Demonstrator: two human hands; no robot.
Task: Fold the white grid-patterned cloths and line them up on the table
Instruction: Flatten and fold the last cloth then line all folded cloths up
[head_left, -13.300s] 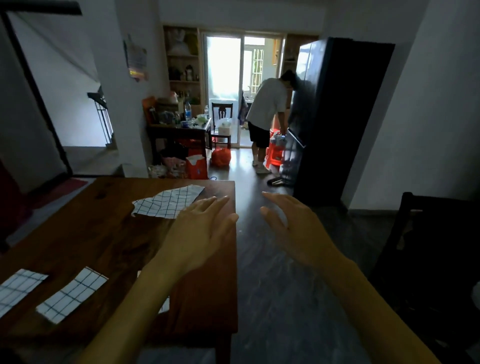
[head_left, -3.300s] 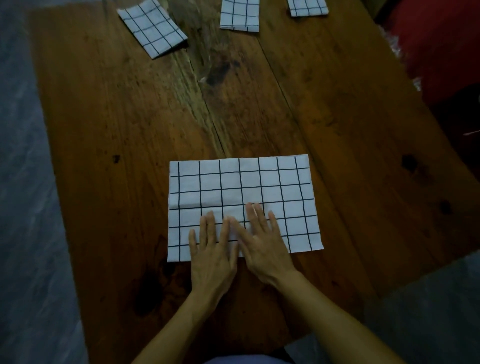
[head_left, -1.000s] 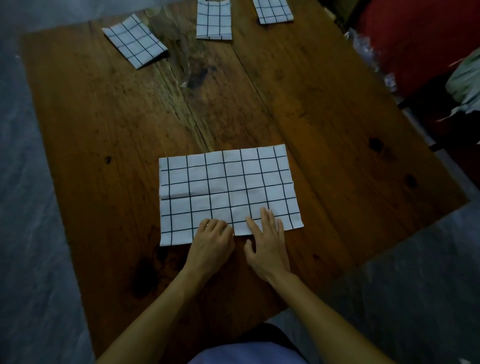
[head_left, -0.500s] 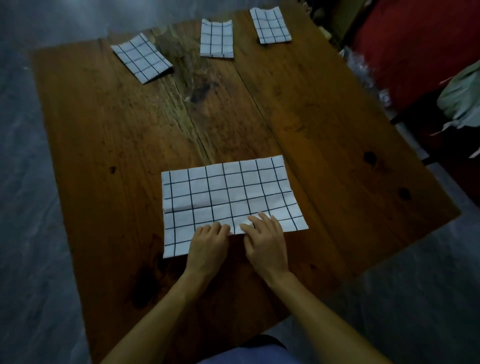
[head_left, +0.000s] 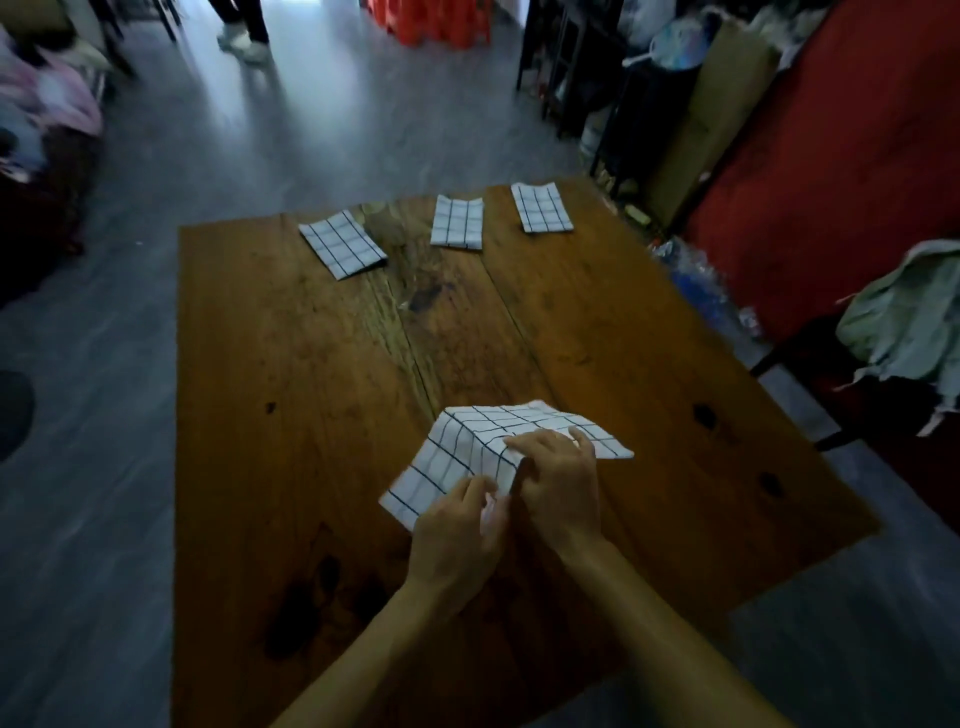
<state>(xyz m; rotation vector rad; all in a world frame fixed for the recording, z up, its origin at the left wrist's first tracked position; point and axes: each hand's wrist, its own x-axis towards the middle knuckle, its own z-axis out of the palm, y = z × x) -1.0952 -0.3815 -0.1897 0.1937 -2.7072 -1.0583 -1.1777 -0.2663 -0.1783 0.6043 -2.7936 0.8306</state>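
Both grips — left hand (head_left: 457, 530), right hand (head_left: 558, 483) — pinch the cloth (head_left: 467, 447) (apparently its near edge).

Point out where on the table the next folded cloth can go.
The far row holds three folded cloths. Bare wood lies left of the leftmost, at the table's far-left corner, and mid-table. The near middle is crowded: both hands grip the lifted cloth.

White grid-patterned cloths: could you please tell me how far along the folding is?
Three folded white grid-patterned cloths sit along the brown wooden table's far edge. The left hand and right hand grip a fourth cloth, partly lifted. Left: finishing and placing it.
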